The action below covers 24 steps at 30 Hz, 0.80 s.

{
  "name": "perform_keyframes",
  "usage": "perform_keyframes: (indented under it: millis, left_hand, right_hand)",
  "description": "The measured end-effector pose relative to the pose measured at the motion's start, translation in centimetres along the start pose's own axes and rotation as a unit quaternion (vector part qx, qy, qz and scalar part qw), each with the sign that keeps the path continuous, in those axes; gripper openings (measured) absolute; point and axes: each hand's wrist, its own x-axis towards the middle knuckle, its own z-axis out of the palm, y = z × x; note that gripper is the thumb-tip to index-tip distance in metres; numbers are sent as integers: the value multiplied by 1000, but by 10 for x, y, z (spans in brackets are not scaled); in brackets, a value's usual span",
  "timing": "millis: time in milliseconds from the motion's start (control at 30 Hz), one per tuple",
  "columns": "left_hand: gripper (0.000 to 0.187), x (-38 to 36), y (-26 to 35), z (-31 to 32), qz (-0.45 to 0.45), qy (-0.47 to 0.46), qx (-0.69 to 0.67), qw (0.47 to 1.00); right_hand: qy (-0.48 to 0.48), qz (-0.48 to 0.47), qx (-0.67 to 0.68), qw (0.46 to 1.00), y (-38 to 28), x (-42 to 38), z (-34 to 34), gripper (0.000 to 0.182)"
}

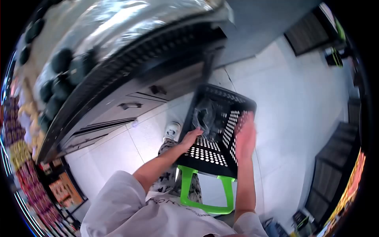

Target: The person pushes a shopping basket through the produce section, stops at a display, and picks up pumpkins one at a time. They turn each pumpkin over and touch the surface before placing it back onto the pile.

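Left hand (192, 138): fingers close together beside bag (205, 106), grip unclear. Right hand (246, 136): blurred, state indeterminable. Uneven support could tilt basket (225, 170).

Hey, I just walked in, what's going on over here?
A person stands over a black perforated basket with a green handle. The left hand reaches over one side, fingertips by a crumpled see-through bag inside. The right hand, blurred, is at the opposite side. Dark green produce sits on a display stand nearby.
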Motion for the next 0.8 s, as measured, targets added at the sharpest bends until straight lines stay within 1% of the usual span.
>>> perform_keyframes:
  millis: [33,67,100,133,167,200,233,267,300,333,367,400,433,467,500,533,567,600,633,667,700,733,767,800]
  left_hand:
    - [66,-30,52,14,-113,57,-217,968]
    - [71,-45,74,28,-87,62,-350,931]
    - [71,-52,89,54,-53,45,-316,946]
    - [73,-83,130,82,-54,-69,-343,935]
    - [72,-74,126,110,-1,-185,-374,909]
    - [68,-125,160,128,12,-64,-285,956]
    - [64,-186,196,126,19,-85,-303,949]
    - [64,-208,203,114,59,-153,-275,947]
    - [64,-225,205,104,101,-220,-238,941]
    - [62,-230,198,101,126,-258,-155,945]
    - [58,-263,199,100,181,-217,-11,959]
    - [59,-197,157,109,371,-178,189,892]
    - [67,-247,148,98,342,-162,289,879]
    - [75,-265,133,93,277,-145,436,844]
    - [82,-272,109,93,219,-145,555,789]
    - [84,-260,68,90,166,-157,620,751]
    - [86,-282,57,89,66,-188,621,758]
    - [85,-259,26,82,53,-211,529,820]
    - [85,-235,-7,74,36,-234,430,871]
    - [84,-263,1,74,60,-190,460,865]
    - [82,-288,4,76,82,-144,491,855]
    - [80,-292,-7,78,128,-80,500,853]
    - [78,-305,-10,79,159,-48,524,835]
    - [76,-310,-17,79,167,-35,516,840]
  right_hand:
    - [59,-141,-95,984,-15,-11,34,53]
    - [3,-75,-43,996,-16,-22,61,51]
    - [-83,-174,-337,922,8,-35,52,51]
    - [-106,-314,-564,757,32,-49,43,52]
    - [-169,-317,-582,730,48,-72,17,62]
    - [-208,-288,-555,752,32,-81,17,69]
    - [-204,-235,-596,740,8,-98,14,64]
    - [-73,-197,-718,664,22,-104,-35,53]
    - [-113,91,-750,645,-2,-118,-72,46]
    - [-266,127,-845,446,-2,-110,-164,51]
    - [-237,263,-801,482,-21,-150,-148,49]
    - [-193,264,-779,536,-10,-170,-170,53]
    - [-175,241,-730,614,-10,-201,-157,55]
    - [-141,214,-691,676,-7,-236,-118,53]
    - [-134,186,-697,679,3,-249,-104,50]
    - [-123,159,-706,679,9,-263,-96,47]
    - [-111,133,-712,680,14,-275,-90,44]
    - [-157,-7,-732,663,20,-283,-87,41]
    - [-198,-146,-738,629,21,-292,-86,38]
    - [-202,-161,-722,642,19,-304,-70,37]
    - [-212,-233,-744,590,21,-309,-70,35]
    - [-198,-163,-755,603,25,-302,-75,33]
    - [-181,-89,-766,610,28,-301,-82,30]
    - [-186,-129,-788,572,31,-308,-77,28]
